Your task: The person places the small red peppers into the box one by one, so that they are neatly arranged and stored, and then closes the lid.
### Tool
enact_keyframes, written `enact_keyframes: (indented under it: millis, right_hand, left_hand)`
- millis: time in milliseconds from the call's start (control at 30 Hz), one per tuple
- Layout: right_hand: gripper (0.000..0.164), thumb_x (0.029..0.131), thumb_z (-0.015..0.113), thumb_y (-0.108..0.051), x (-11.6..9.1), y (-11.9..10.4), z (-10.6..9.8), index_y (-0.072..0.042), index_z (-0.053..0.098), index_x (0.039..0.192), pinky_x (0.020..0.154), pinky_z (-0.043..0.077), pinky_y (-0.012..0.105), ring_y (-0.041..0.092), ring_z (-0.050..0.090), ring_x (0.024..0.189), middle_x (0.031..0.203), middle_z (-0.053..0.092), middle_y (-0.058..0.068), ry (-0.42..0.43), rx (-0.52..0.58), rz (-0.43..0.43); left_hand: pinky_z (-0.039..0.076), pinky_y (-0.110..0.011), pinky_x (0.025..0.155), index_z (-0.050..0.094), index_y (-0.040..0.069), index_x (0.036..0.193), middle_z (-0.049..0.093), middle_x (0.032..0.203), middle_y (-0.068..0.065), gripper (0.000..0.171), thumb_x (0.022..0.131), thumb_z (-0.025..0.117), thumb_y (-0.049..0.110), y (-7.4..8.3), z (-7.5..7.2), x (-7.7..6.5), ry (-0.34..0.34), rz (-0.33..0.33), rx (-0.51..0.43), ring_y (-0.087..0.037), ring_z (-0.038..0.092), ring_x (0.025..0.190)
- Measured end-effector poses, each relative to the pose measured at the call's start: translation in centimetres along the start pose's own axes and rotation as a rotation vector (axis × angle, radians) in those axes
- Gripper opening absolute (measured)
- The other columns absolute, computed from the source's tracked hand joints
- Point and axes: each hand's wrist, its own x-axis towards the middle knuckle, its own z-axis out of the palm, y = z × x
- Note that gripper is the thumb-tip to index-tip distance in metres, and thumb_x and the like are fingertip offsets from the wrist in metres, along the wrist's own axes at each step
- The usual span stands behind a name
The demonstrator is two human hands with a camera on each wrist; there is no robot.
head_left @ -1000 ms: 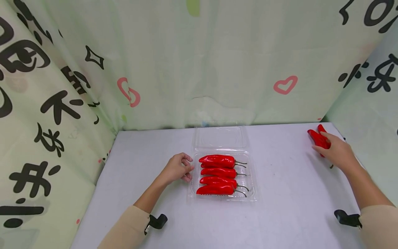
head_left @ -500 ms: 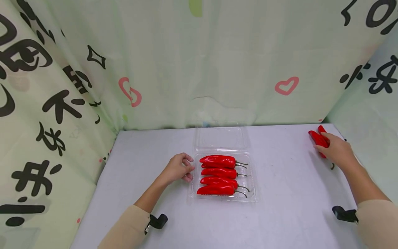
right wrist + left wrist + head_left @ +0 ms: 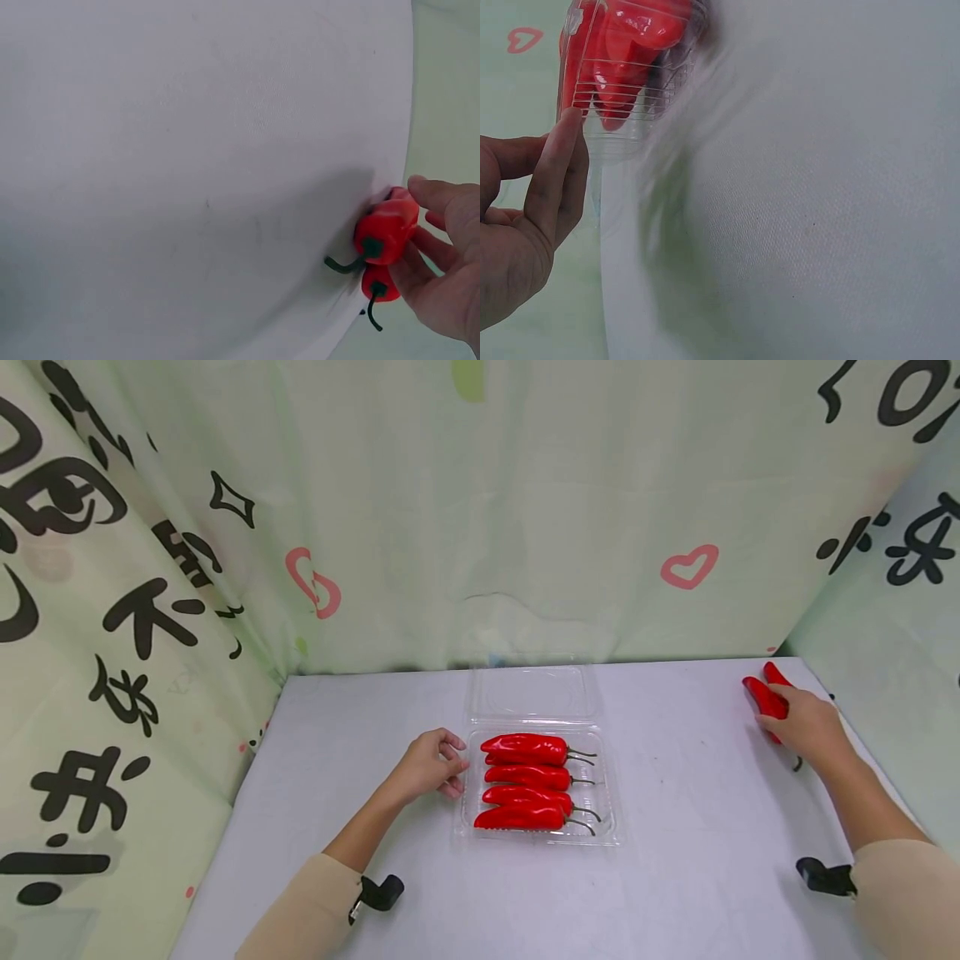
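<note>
At the table's far right corner, my right hand (image 3: 810, 724) grips a glossy red chili pepper (image 3: 765, 698) between thumb and fingers. A second red pepper (image 3: 776, 674) lies right beside it; in the right wrist view, this lower pepper (image 3: 381, 285) is partly hidden by the first, and both green stems show. My left hand (image 3: 431, 766), fingers loosely bent, rests its fingertips at the left wall of a clear plastic clamshell box (image 3: 611, 806). Inside the box several red peppers (image 3: 528, 775) lie in a stack of rows, stems to the right.
The box's hinged clear lid (image 3: 534, 695) lies folded back toward the rear curtain (image 3: 480, 527). White cloth covers the table (image 3: 675, 860). Printed curtains also hang at the left and right sides. Each wrist wears a black camera mount (image 3: 381, 893).
My right forearm and sleeve have shifted slightly left, while the hand stays at the two peppers in the corner. The left hand and the box have not moved.
</note>
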Motion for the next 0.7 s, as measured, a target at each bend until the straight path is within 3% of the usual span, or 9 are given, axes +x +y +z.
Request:
enact_keyframes:
  millis: [400, 700]
  right_hand:
    - [0.082, 0.089, 0.073, -0.007, -0.4, -0.2, 0.8, 0.01, 0.026, 0.155, 0.089, 0.049, 0.077, 0.066, 0.027, 0.13, 0.142, 0.025, 0.047, 0.029, -0.024, -0.01]
    - [0.091, 0.085, 0.078, -0.005, -0.6, -0.1, 1.4, 0.01, 0.024, 0.156, 0.087, 0.049, 0.079, 0.066, 0.023, 0.134, 0.146, 0.022, 0.046, 0.047, -0.003, -0.011]
  left_hand:
    - [0.063, -0.031, 0.058, 0.056, -0.002, 0.12, 0.063, 0.093, -0.014, 0.027, 0.097, 0.069, 0.004, 0.2, 0.0, -0.2, 0.0, 0.0, -0.008, -0.019, 0.07, 0.057]
    - [0.063, -0.031, 0.058, 0.057, -0.001, 0.12, 0.062, 0.094, -0.014, 0.026, 0.097, 0.069, 0.005, 0.1, 0.0, -0.1, 0.003, 0.0, -0.008, -0.019, 0.071, 0.058]
